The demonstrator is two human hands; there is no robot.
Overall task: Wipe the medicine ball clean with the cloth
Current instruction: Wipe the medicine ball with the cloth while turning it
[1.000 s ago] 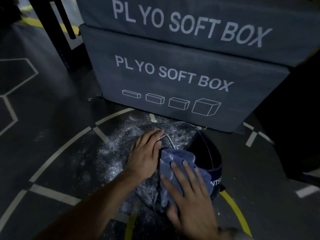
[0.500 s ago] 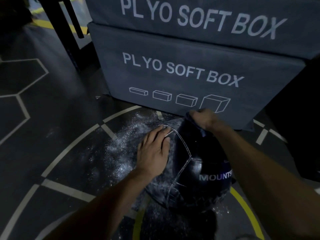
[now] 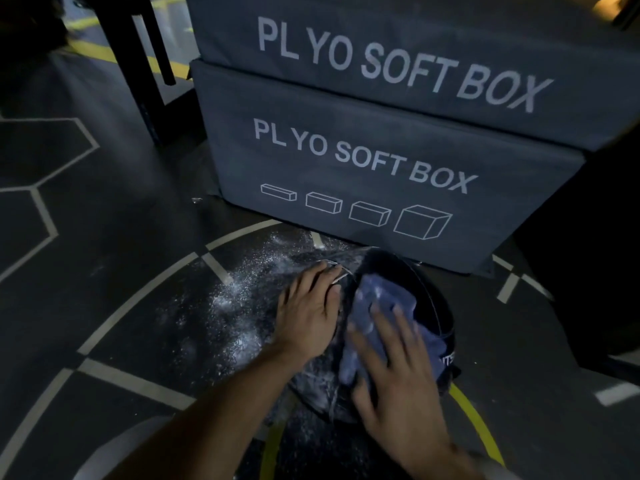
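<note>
A dark medicine ball (image 3: pixel 427 299) with white seams sits on the floor in front of the stacked boxes; its left side is dusted with white powder. My left hand (image 3: pixel 310 311) rests flat on the ball's left side, fingers straight. A blue cloth (image 3: pixel 375 306) lies over the ball's top and near side. My right hand (image 3: pixel 394 372) presses the cloth against the ball with spread, straight fingers. Part of the ball's white lettering shows at its right edge.
Two stacked grey plyo soft boxes (image 3: pixel 363 161) stand right behind the ball. White powder (image 3: pixel 235 306) is scattered on the dark floor to the left. Black frame legs (image 3: pixel 138 64) rise at the back left. A dark object (image 3: pixel 588 271) stands to the right.
My right hand has come back from the ball's far top to its near side, with the cloth spread under the palm. The left hand has stayed on the ball's left side.
</note>
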